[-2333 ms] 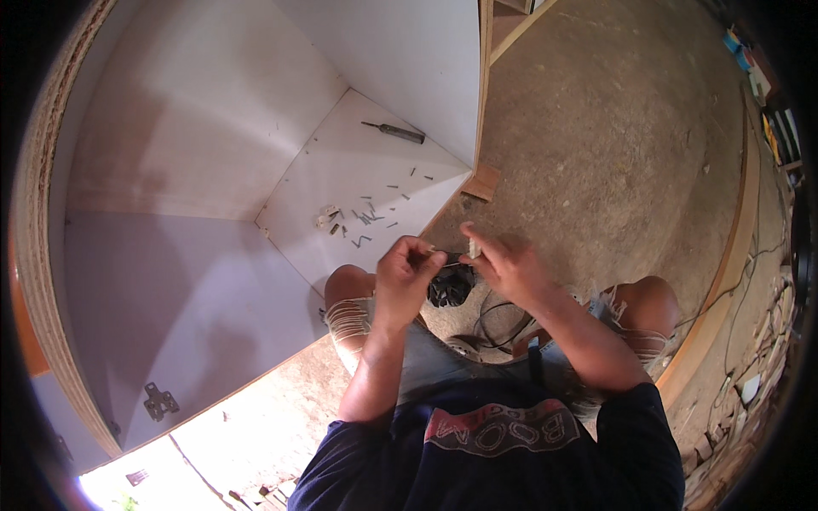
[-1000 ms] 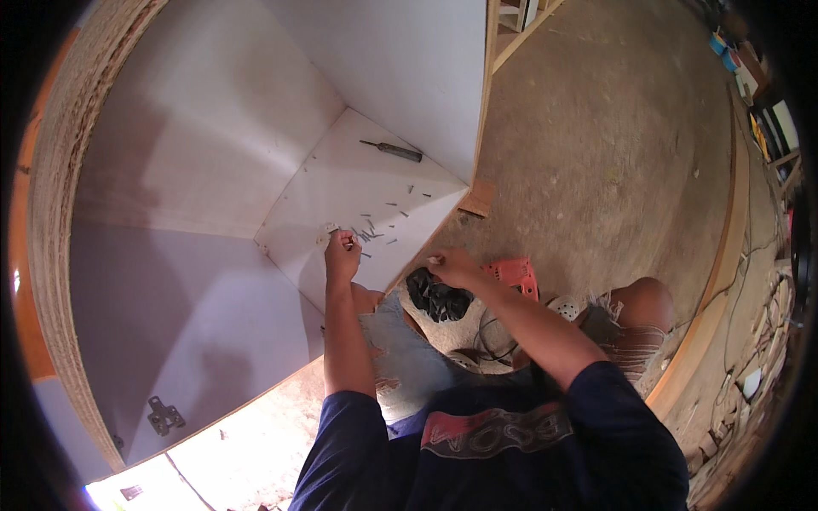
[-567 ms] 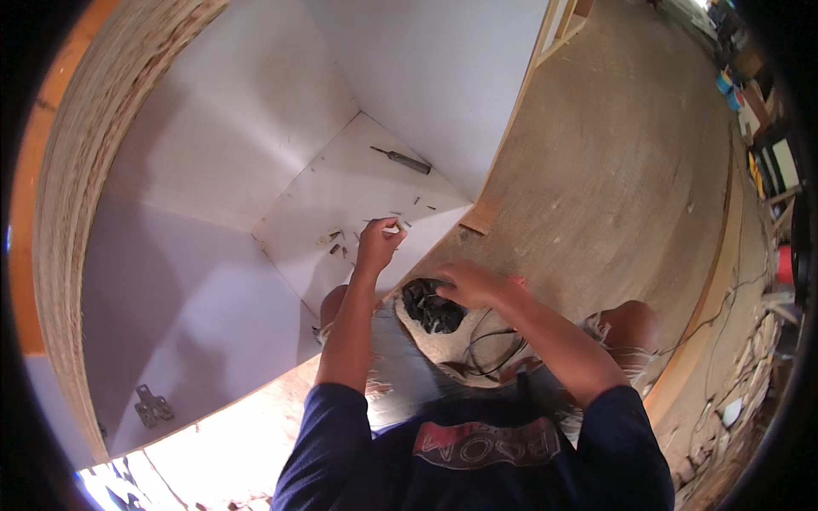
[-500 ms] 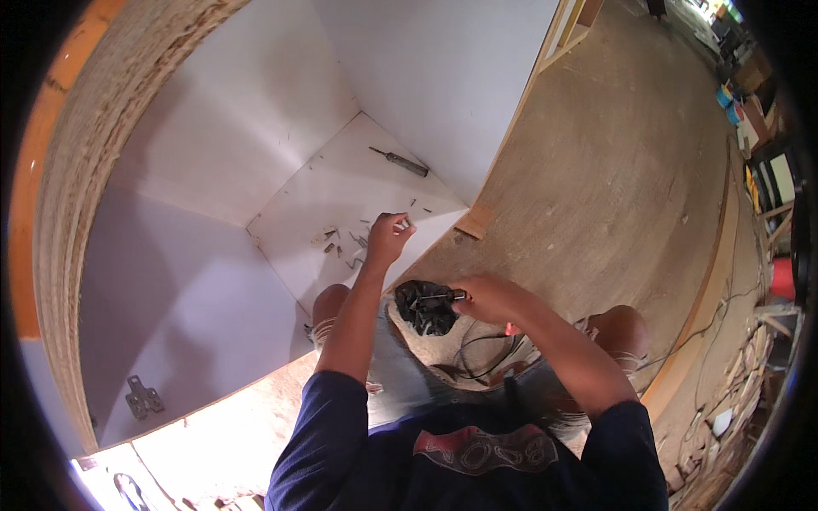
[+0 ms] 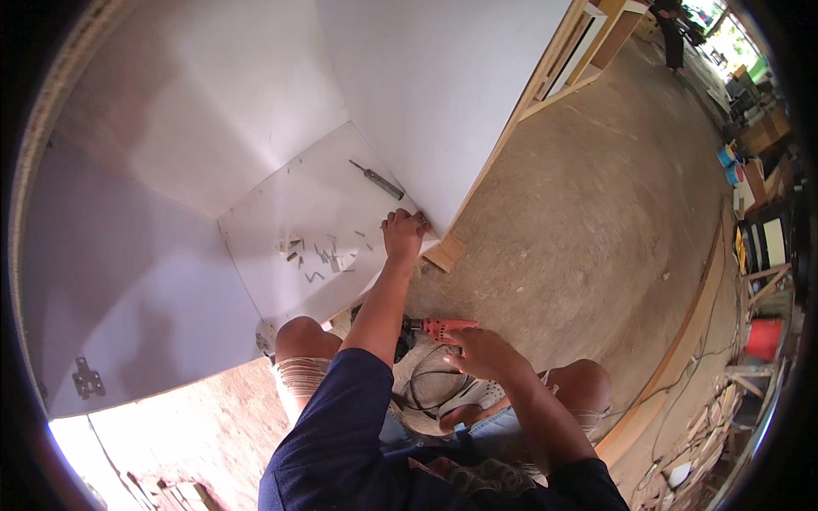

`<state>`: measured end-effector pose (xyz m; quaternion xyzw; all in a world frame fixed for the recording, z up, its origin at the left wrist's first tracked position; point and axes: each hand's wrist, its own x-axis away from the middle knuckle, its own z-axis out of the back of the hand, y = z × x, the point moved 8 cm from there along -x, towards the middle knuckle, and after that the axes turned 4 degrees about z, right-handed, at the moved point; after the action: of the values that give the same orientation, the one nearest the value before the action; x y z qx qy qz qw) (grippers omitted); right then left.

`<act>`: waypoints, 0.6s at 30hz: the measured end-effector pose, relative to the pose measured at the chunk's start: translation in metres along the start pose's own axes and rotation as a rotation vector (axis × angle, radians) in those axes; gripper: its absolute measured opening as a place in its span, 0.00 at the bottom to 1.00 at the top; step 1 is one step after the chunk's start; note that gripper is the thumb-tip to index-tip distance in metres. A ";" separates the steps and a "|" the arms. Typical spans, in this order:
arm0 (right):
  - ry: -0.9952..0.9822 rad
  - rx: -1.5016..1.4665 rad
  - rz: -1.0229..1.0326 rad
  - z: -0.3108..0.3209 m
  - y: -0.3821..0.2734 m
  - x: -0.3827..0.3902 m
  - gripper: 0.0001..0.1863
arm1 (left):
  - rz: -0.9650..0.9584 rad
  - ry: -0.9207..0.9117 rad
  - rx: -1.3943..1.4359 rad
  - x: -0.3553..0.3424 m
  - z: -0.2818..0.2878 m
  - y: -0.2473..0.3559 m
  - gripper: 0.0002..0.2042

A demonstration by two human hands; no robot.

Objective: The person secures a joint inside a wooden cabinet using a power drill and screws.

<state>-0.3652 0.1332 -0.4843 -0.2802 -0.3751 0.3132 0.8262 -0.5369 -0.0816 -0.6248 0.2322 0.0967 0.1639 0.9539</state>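
Observation:
My left hand is against the white cabinet's right panel at the bottom front corner, fingers closed around something small I cannot make out. Above it on the bottom panel lies a screwdriver-like tool; screws and small pale fittings lie scattered to its left. My right hand is lower right, fingers apart and curved, just below a red drill, with nothing held. The drill's front and a black bundle are partly behind my left forearm.
A metal hinge is on the lower left panel. A wood offcut lies by the cabinet corner. Cables loop between my knees. Along the right are a long board, a red bucket and clutter. A person in dark clothes is far off.
My left hand has moved from among the screws rightward to the corner. My right hand has moved down and let go of a dark tool. The view has shifted toward the workshop's far end.

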 end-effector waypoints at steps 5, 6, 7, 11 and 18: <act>0.041 0.120 0.145 0.003 0.014 -0.015 0.22 | 0.004 0.071 0.013 0.017 -0.005 -0.009 0.20; 0.035 0.123 0.154 0.008 0.017 -0.021 0.22 | 0.006 0.089 -0.004 0.018 -0.004 -0.002 0.20; -0.025 0.115 0.136 0.007 0.021 -0.029 0.21 | 0.007 0.106 -0.019 0.018 -0.003 0.003 0.20; -0.119 0.260 0.165 -0.008 0.037 -0.066 0.19 | 0.066 0.079 0.071 0.010 -0.009 0.000 0.20; -0.092 0.433 -0.002 0.019 0.051 -0.106 0.25 | 0.197 0.185 0.412 0.012 -0.025 -0.022 0.14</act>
<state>-0.4516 0.0929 -0.5562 -0.0815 -0.3366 0.3982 0.8494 -0.5266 -0.0852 -0.6584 0.4143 0.1918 0.2535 0.8528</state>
